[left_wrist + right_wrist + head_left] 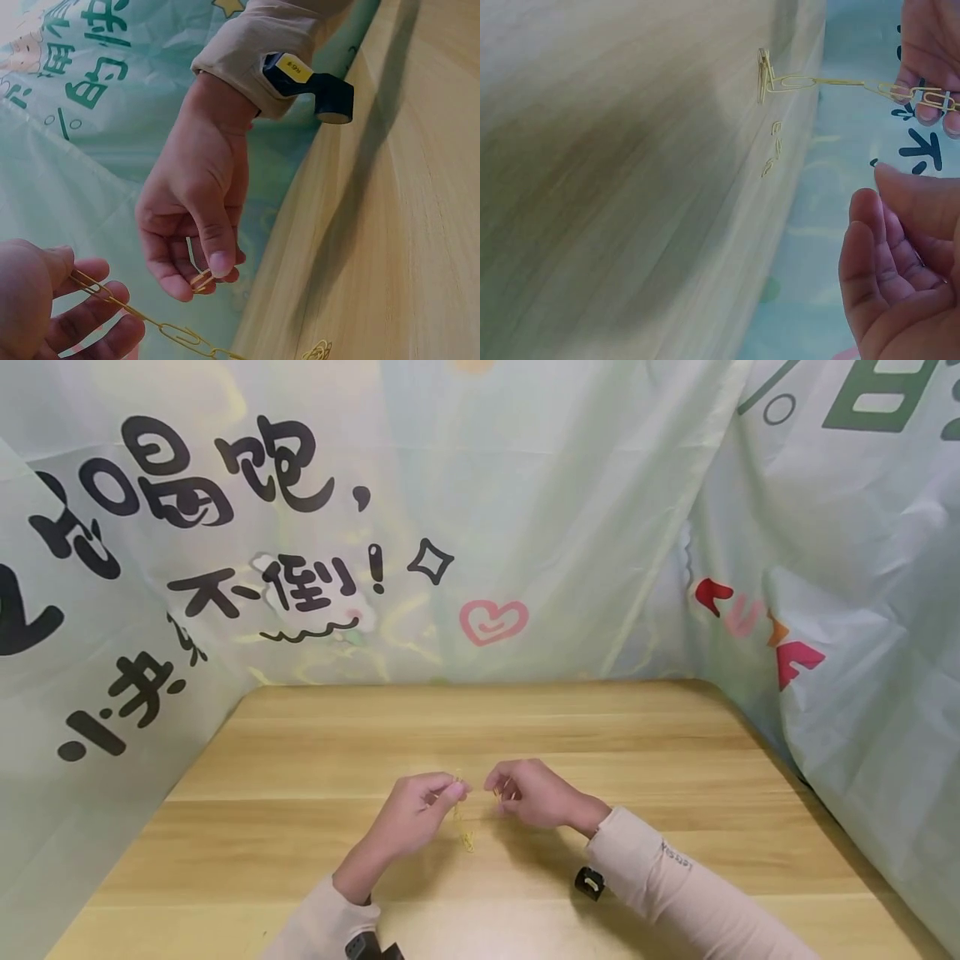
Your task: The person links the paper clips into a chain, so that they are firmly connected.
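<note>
My left hand [415,814] pinches one end of a chain of linked yellow paper clips [184,334] between thumb and fingers. The chain hangs down from those fingers, and its far end bunches up low over the wooden table, as seen in the right wrist view [763,76]. Just to the right, a short distance apart, my right hand [538,792] pinches a single yellow paper clip [202,283] between thumb and fingertips. From the right wrist camera that clip is hidden behind the fingers.
Several small yellow clips [778,147] lie on the table beyond the chain in the right wrist view. The wooden table [637,727] is enclosed at the back and sides by printed cloth curtains [570,568]. Dark camera mounts [589,883] sit at both wrists.
</note>
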Demonstrator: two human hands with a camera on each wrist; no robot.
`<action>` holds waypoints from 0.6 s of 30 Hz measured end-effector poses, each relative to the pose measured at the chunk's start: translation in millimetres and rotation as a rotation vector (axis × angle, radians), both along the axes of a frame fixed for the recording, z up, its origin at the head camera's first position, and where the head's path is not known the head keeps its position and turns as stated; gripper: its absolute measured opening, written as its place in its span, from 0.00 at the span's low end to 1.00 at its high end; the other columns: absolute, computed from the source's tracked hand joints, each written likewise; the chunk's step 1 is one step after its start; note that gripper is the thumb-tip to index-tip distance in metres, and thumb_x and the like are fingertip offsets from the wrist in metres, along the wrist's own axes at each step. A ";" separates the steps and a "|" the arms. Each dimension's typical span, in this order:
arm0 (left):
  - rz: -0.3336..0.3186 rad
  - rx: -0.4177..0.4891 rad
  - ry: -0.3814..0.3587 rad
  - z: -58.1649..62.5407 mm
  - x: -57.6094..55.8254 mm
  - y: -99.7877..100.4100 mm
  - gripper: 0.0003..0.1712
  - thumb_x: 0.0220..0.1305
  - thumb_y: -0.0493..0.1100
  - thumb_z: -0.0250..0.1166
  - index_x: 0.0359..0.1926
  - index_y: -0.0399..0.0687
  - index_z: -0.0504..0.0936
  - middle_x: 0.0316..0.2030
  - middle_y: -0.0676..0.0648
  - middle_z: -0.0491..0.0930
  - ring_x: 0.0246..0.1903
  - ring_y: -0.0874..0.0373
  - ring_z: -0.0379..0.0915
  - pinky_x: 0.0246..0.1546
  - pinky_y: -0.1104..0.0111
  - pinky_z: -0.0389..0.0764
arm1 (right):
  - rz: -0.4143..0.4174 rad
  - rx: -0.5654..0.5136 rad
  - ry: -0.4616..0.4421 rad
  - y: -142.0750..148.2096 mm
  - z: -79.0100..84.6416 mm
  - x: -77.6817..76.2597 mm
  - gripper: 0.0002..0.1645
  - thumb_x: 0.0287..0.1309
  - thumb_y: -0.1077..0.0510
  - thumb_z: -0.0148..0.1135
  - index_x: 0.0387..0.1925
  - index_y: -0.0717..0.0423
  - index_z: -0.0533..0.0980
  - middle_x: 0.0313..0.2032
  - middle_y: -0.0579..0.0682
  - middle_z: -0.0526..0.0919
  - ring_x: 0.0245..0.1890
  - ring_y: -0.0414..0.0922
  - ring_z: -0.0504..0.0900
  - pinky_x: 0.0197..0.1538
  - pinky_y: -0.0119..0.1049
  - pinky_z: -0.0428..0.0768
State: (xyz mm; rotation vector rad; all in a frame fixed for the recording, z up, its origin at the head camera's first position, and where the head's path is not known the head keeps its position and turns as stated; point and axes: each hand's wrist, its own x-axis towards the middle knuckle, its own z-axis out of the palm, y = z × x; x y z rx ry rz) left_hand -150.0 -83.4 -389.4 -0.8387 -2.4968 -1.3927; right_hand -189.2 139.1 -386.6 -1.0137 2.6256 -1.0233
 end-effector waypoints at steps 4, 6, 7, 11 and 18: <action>-0.001 0.003 0.000 0.6 -0.7 0.5 0.13 0.72 0.42 0.55 0.31 0.46 0.83 0.35 0.46 0.85 0.35 0.56 0.80 0.37 0.66 0.81 | 0.004 -0.019 -0.009 1.3 1.2 -0.9 0.13 0.53 0.70 0.68 0.42 0.65 0.78 0.33 0.52 0.82 0.30 0.39 0.79 0.36 0.32 0.80; -0.005 0.005 -0.002 0.1 -0.9 0.3 0.13 0.72 0.42 0.55 0.31 0.46 0.83 0.35 0.45 0.85 0.35 0.54 0.80 0.37 0.66 0.81 | 0.000 -0.029 -0.005 1.6 1.8 -0.8 0.13 0.53 0.69 0.68 0.42 0.65 0.78 0.31 0.49 0.81 0.30 0.38 0.79 0.36 0.31 0.80; -0.009 0.006 -0.003 0.1 -1.2 0.4 0.13 0.72 0.42 0.55 0.31 0.46 0.83 0.35 0.45 0.85 0.35 0.53 0.80 0.37 0.66 0.81 | -0.004 -0.037 0.001 1.8 2.3 -0.8 0.13 0.54 0.68 0.68 0.42 0.64 0.78 0.31 0.47 0.81 0.30 0.37 0.78 0.36 0.31 0.80; -0.022 -0.001 0.005 -1.4 -1.1 -0.4 0.14 0.73 0.42 0.55 0.32 0.45 0.83 0.36 0.45 0.85 0.35 0.51 0.81 0.37 0.66 0.81 | -0.008 -0.066 0.018 1.0 3.2 0.1 0.12 0.56 0.65 0.68 0.42 0.64 0.79 0.30 0.43 0.80 0.30 0.37 0.79 0.36 0.31 0.80; -0.004 -0.006 -0.006 -0.9 -0.5 -0.5 0.13 0.73 0.43 0.55 0.35 0.46 0.84 0.36 0.48 0.85 0.36 0.56 0.80 0.38 0.66 0.80 | -0.024 -0.077 0.042 1.9 7.5 2.2 0.13 0.58 0.63 0.67 0.45 0.62 0.79 0.32 0.43 0.81 0.30 0.37 0.79 0.37 0.32 0.80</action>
